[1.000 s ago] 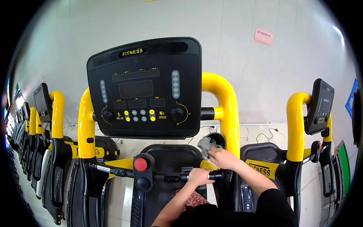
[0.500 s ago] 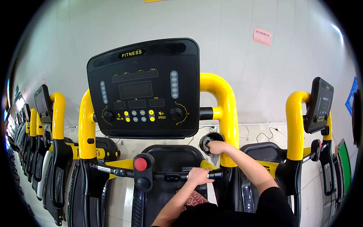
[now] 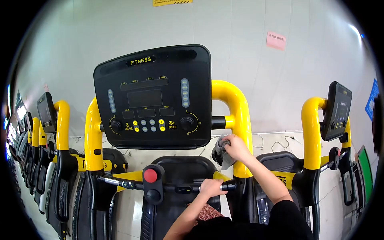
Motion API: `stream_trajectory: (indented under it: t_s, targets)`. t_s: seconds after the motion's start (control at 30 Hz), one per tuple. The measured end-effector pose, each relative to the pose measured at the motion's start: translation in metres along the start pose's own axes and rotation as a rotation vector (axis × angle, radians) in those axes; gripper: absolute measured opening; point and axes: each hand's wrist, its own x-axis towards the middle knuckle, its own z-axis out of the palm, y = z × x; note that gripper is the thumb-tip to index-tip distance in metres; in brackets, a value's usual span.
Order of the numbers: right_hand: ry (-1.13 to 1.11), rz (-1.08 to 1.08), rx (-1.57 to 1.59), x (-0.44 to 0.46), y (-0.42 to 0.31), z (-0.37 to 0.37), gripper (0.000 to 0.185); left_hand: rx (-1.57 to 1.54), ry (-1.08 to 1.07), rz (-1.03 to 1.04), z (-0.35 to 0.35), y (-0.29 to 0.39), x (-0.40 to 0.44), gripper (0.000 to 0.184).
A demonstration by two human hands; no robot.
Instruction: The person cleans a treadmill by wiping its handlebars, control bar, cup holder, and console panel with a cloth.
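My left hand [image 3: 211, 188] is wrapped round the right part of the treadmill's black handlebar [image 3: 170, 187], to the right of the red button [image 3: 150, 176]. With its fingers closed, my right hand [image 3: 237, 148] grips a crumpled grey cloth [image 3: 226, 157] at the black cup holder [image 3: 216, 155], beside the yellow frame post [image 3: 243, 132]. The cloth hangs down over the holder and hides much of it. Above and to the left stands the black console [image 3: 154, 96], with its dark screen, buttons and two knobs.
More yellow and black treadmills stand to the left [image 3: 61, 124] and right [image 3: 313, 132]. Behind them is a pale wall [image 3: 240, 48] with a pink note [image 3: 276, 41]. Cables lie on the floor by the wall.
My right hand went down into the cup holder and has since come up to its rim, with the grey cloth showing again. My left hand has stayed on the handlebar.
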Motion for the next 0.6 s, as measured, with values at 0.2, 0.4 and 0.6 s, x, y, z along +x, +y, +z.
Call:
stream_trajectory:
  t_s: [0.2, 0.4, 0.6]
  targets:
    - [0.027, -0.276, -0.084, -0.031, 0.011, 0.029, 0.028, -0.002, 0.017, 0.001, 0.002, 0.001, 0.001, 0.050]
    - [-0.394, -0.056, -0.392, -0.037, 0.011, 0.029, 0.033, -0.005, 0.002, -0.012, 0.006, -0.002, 0.002, 0.049]
    - [-0.456, -0.106, -0.301, -0.004, 0.055, 0.063, 0.034, -0.005, 0.023, -0.002, 0.006, -0.002, 0.001, 0.048]
